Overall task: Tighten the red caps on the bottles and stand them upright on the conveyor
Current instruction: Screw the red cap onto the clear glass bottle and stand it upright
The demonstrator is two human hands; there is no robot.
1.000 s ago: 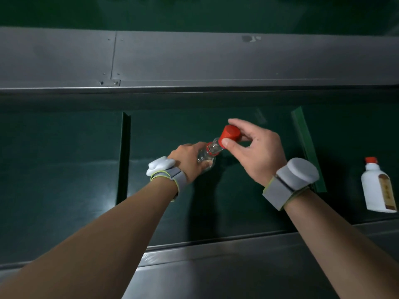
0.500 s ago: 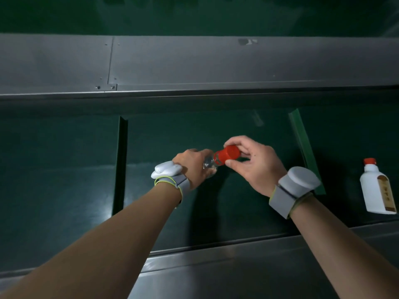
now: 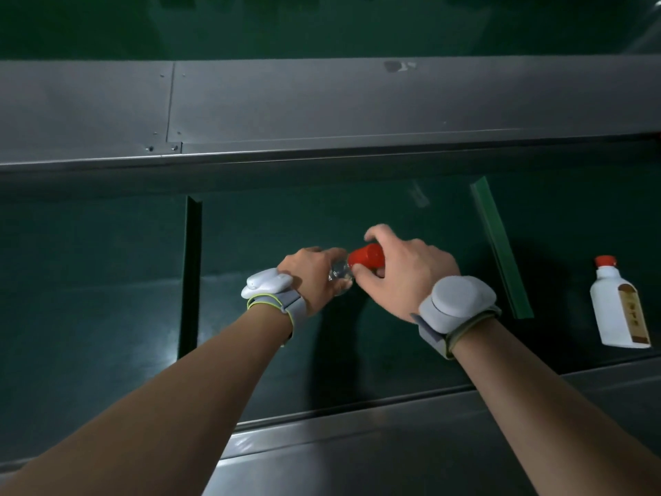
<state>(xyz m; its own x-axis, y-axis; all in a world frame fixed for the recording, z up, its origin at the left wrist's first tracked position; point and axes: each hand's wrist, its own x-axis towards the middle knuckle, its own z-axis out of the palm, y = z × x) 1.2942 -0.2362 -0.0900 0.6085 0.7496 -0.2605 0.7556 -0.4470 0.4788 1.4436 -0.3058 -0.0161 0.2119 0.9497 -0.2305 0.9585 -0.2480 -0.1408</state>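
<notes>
One white bottle [image 3: 619, 305] stands capped on the conveyor [image 3: 107, 298]; left hand [image 3: 314, 273] clamps the clear bottle [image 3: 339, 277], right hand [image 3: 404, 273] clamps its red cap [image 3: 365, 256], tightening unfinished.

No legible text found. Brown label [image 3: 633, 315] seen on front of white bottle [image 3: 614, 309], which is stood on conveyor belt [image 3: 107, 316] right of green divider strip [image 3: 500, 248]; pale marks carried on label, too small and blurred to be read. No brand, number or sign made out elsewhere.
</notes>
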